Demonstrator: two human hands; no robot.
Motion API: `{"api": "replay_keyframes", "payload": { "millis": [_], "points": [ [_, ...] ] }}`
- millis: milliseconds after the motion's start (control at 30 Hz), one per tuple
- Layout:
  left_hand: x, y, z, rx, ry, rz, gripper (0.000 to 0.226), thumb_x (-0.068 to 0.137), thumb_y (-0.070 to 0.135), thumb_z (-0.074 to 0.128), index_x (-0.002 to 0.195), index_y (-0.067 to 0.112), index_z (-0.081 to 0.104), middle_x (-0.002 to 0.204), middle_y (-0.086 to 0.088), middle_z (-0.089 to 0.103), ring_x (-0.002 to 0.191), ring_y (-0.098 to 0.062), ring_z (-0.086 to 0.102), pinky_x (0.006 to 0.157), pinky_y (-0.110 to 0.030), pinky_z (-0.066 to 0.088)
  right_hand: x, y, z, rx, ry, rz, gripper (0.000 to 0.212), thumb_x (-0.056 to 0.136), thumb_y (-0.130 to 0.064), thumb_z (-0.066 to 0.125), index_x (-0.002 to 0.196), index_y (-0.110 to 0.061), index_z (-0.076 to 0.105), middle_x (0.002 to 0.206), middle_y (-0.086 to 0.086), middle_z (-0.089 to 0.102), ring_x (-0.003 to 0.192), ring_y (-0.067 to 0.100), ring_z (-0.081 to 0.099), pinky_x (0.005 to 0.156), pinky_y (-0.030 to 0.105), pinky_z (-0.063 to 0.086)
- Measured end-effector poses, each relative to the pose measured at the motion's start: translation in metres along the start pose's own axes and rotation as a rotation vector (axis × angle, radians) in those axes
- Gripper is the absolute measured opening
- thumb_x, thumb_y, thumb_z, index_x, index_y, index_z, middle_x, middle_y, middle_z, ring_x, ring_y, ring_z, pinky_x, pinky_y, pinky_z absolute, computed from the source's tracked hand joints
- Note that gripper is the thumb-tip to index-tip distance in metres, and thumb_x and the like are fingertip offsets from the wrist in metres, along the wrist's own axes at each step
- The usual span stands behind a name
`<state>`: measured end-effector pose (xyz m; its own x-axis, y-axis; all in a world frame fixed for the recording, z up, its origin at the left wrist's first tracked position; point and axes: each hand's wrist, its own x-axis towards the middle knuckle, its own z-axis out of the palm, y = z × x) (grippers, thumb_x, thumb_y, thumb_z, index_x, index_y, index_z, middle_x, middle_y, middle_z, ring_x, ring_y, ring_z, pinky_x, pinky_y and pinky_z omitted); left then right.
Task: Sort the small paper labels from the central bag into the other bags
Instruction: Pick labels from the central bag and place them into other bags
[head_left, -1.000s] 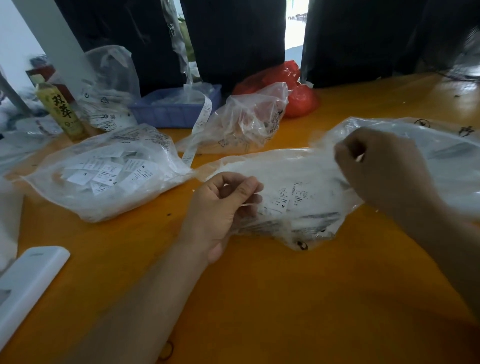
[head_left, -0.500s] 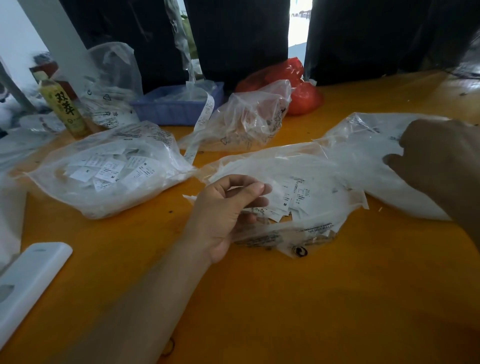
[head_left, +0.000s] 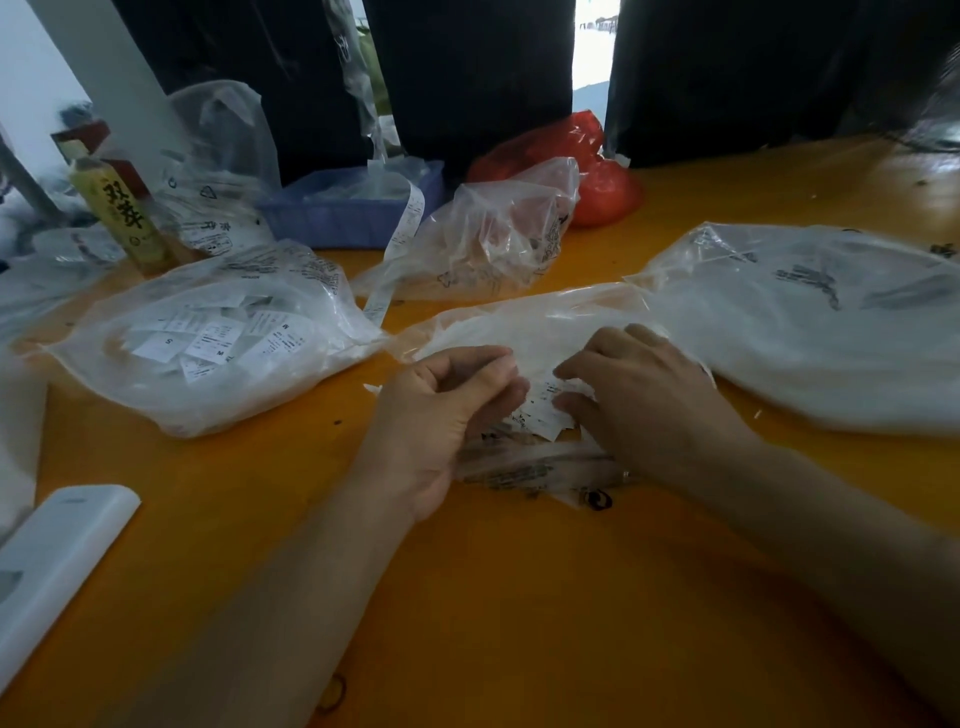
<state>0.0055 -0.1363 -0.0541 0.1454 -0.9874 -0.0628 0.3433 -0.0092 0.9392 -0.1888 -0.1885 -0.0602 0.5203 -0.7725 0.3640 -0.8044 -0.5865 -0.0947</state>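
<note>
A: Head view, left to right. A white device (head_left: 57, 561) is noted at the table (head_left: 519, 597) edge, then a bottle (head_left: 122, 218), then the left bag (head_left: 208, 338), laid flat with its mouth toward the centre, likely so labels can be dropped in quickly.

B: And the hands?

A: The left hand (head_left: 441, 415) is seen curled, thumb against forefinger, at the central bag (head_left: 535, 332); plastic appears to be pinched, probably to keep the mouth open. The right hand (head_left: 644, 400) is laid over the labels (head_left: 545, 410), fingers bent down onto them; whether one is pinched cannot be told.

B: The labels themselves?

A: Small white slips with black print, loosely heaped inside the central bag between both hands. The right bag (head_left: 810, 327) is noted beyond, flat, near the right hand.
</note>
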Motion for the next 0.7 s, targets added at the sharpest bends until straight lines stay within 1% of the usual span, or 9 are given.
{"api": "replay_keyframes", "payload": {
  "millis": [67, 133, 200, 267, 333, 400, 467, 600, 700],
  "points": [
    [-0.001, 0.001, 0.000, 0.023, -0.014, -0.013, 0.015, 0.073, 0.019, 0.084, 0.087, 0.017, 0.085, 0.099, -0.016, 0.080, 0.095, -0.026, 0.079, 0.070, -0.026, 0.063, 0.002, 0.000, 0.006, -0.076, -0.048, 0.084, 0.049, 0.097, -0.057, 0.053, 0.137, -0.029, 0.059, 0.130, 0.001, 0.057, 0.118, 0.024, 0.050, 0.094, 0.038, 0.044],
    [-0.003, 0.002, 0.000, 0.041, -0.021, -0.025, 0.020, 0.074, 0.020, 0.084, 0.094, 0.015, 0.081, 0.102, -0.014, 0.081, 0.097, -0.026, 0.080, 0.062, -0.025, 0.062, 0.003, 0.001, 0.012, -0.091, -0.082, 0.122, 0.052, 0.096, -0.062, 0.052, 0.136, -0.030, 0.059, 0.130, 0.002, 0.054, 0.119, 0.025, 0.048, 0.094, 0.039, 0.043],
    [-0.004, 0.002, 0.001, 0.050, -0.030, -0.035, 0.029, 0.075, 0.020, 0.083, 0.102, 0.012, 0.076, 0.105, -0.012, 0.081, 0.098, -0.024, 0.080, 0.056, -0.023, 0.060, 0.002, 0.001, 0.013, -0.059, -0.061, 0.121, 0.047, 0.096, -0.059, 0.055, 0.132, -0.030, 0.063, 0.126, 0.000, 0.056, 0.117, 0.024, 0.049, 0.092, 0.037, 0.043],
    [-0.004, 0.003, 0.000, 0.065, -0.040, -0.040, 0.033, 0.076, 0.022, 0.082, 0.106, 0.012, 0.073, 0.107, -0.010, 0.081, 0.098, -0.022, 0.080, 0.052, -0.021, 0.058, 0.001, 0.001, 0.012, -0.018, -0.027, 0.126, 0.041, 0.096, -0.054, 0.059, 0.129, -0.030, 0.066, 0.124, -0.001, 0.057, 0.116, 0.022, 0.051, 0.090, 0.035, 0.043],
    [-0.004, 0.004, -0.001, 0.072, -0.050, -0.042, 0.033, 0.077, 0.022, 0.081, 0.107, 0.013, 0.071, 0.108, -0.009, 0.081, 0.097, -0.021, 0.080, 0.050, -0.019, 0.056, 0.001, 0.000, 0.011, 0.003, -0.020, 0.167, 0.047, 0.095, -0.055, 0.059, 0.134, -0.028, 0.062, 0.126, 0.001, 0.056, 0.118, 0.024, 0.051, 0.093, 0.037, 0.044],
    [-0.004, 0.004, -0.001, 0.072, -0.062, -0.043, 0.030, 0.078, 0.021, 0.080, 0.105, 0.014, 0.070, 0.109, -0.008, 0.081, 0.096, -0.020, 0.080, 0.048, -0.018, 0.054, 0.002, -0.001, 0.012, -0.026, -0.048, 0.202, 0.056, 0.095, -0.060, 0.055, 0.139, -0.025, 0.057, 0.130, 0.003, 0.052, 0.119, 0.026, 0.050, 0.096, 0.039, 0.044],
    [-0.003, 0.003, -0.002, 0.056, -0.072, -0.037, 0.028, 0.078, 0.018, 0.080, 0.104, 0.013, 0.069, 0.109, -0.010, 0.081, 0.096, -0.021, 0.080, 0.051, -0.018, 0.056, 0.002, -0.002, 0.013, -0.044, -0.066, 0.194, 0.055, 0.096, -0.062, 0.052, 0.138, -0.027, 0.058, 0.129, 0.003, 0.052, 0.118, 0.026, 0.050, 0.094, 0.039, 0.044],
    [-0.001, 0.001, -0.003, -0.028, -0.066, -0.028, 0.030, 0.074, 0.010, 0.080, 0.102, 0.006, 0.070, 0.107, -0.019, 0.080, 0.096, -0.028, 0.080, 0.069, -0.019, 0.061, 0.001, -0.002, 0.010, 0.057, -0.019, 0.183, 0.044, 0.095, -0.056, 0.060, 0.130, -0.031, 0.066, 0.124, -0.002, 0.056, 0.117, 0.022, 0.053, 0.092, 0.036, 0.043],
    [0.000, 0.000, -0.003, -0.027, -0.046, -0.022, 0.038, 0.066, 0.017, 0.089, 0.100, 0.007, 0.077, 0.105, -0.021, 0.080, 0.098, -0.031, 0.080, 0.074, -0.021, 0.062, -0.001, -0.001, 0.005, 0.213, 0.041, 0.193, 0.034, 0.091, -0.049, 0.068, 0.120, -0.032, 0.065, 0.116, -0.009, 0.058, 0.106, 0.014, 0.056, 0.085, 0.032, 0.044]
  ]
}}
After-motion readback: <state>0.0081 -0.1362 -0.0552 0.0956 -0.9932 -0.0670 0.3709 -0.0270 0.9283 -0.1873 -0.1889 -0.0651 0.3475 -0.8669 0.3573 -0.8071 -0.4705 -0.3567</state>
